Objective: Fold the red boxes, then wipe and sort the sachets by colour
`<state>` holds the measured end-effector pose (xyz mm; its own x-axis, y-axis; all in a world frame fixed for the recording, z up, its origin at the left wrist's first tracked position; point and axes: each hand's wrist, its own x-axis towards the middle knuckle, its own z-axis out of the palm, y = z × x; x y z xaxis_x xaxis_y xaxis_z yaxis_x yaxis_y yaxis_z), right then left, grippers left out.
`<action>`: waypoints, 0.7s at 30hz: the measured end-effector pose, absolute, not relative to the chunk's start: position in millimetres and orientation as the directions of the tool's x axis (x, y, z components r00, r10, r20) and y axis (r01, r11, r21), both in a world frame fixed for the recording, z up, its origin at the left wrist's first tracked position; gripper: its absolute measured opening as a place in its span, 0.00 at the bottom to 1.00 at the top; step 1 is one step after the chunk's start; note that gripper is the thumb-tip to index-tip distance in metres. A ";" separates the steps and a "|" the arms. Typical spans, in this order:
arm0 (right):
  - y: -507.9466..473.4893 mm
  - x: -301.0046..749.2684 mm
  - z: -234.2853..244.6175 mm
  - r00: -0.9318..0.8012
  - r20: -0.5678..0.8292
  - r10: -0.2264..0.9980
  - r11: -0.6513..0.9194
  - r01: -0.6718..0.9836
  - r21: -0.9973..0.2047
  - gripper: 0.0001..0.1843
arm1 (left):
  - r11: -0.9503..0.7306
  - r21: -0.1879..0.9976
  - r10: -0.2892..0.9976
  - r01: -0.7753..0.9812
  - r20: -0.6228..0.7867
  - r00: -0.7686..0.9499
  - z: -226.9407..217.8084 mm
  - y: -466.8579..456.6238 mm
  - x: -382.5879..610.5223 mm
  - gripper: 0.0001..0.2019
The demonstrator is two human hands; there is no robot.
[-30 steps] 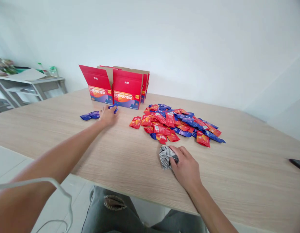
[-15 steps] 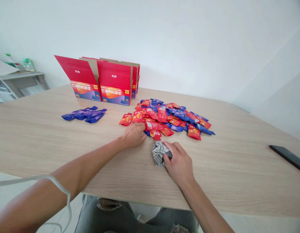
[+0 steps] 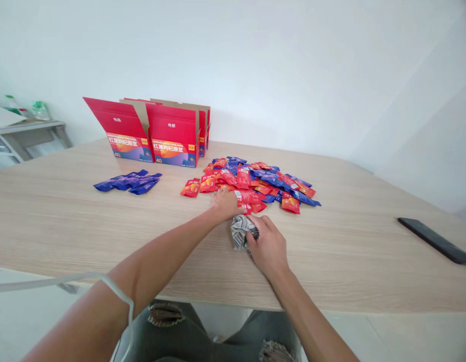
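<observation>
At the sachet pile (image 3: 244, 177), left hand (image 3: 224, 203), grip unclear, right hand (image 3: 269, 246) clutching half-hidden cloth (image 3: 240, 233)

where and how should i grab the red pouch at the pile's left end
Probably by its left edge, pinched from above and the left: the red pouch lies flat on the table, with that edge facing away from the pile of pouches close on its right.

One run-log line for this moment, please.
left hand: at near edge of glossy red-and-blue pouch pile | right hand: holding crumpled grey striped cloth | left side: open red cardboard boxes, loose blue pouches
</observation>
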<state>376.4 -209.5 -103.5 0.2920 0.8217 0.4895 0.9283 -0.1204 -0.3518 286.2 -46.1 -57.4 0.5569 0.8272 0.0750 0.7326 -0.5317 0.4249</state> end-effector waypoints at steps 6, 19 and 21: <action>-211.0 377.3 -98.7 0.360 0.452 0.816 -0.175 0.900 -0.400 0.22 | -0.438 0.540 0.848 0.718 -0.016 0.529 -45.6 -33.1 281.3 0.23; -207.1 385.5 -106.7 0.397 0.515 0.760 -0.122 0.865 -0.486 0.22 | -0.018 0.919 0.826 0.393 -0.208 0.523 -41.3 -26.7 214.0 0.15; -206.0 388.9 -109.1 0.397 0.561 0.726 -0.078 0.858 -0.508 0.21 | 0.131 0.974 0.804 0.186 -0.214 0.555 -37.3 -29.9 195.5 0.19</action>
<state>388.9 -206.0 -109.1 0.3973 0.7265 0.5607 0.8581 -0.0776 -0.5075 195.5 -29.9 -37.3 0.5552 0.8036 -0.2143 0.1859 0.1312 0.9738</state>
